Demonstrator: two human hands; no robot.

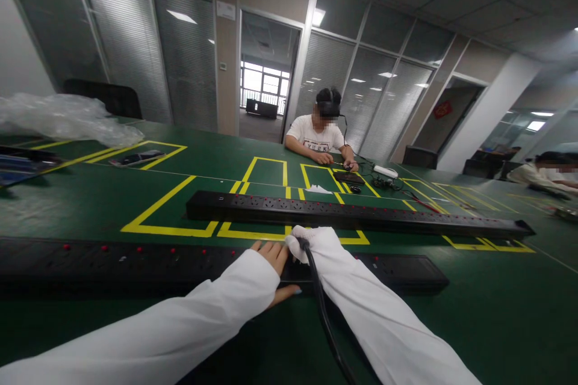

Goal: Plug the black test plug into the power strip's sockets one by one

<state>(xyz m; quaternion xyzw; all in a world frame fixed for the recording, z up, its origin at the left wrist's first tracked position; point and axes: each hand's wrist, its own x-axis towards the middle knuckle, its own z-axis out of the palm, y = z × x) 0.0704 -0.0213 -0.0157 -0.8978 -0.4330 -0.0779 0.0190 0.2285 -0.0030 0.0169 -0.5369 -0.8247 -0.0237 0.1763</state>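
A long black power strip (171, 263) with red switches lies across the near side of the table. My left hand (276, 260) is bare and grips this strip, with fingers over its top and thumb along the near side. Just right of it, my right hand (313, 242), in a white glove, is closed around the end of a thick black power cord (321, 313). The cord hangs back toward me. Its tip is hidden by the gloved fingers, right at the strip's top face; I cannot tell whether it sits in a socket.
A second long black power strip (343, 214) lies behind, on the green table (217, 159) marked with yellow tape. Clear plastic wrap (58, 117) is at left. Across the table a person (318, 132) handles small items near a white power strip (385, 172) and cables.
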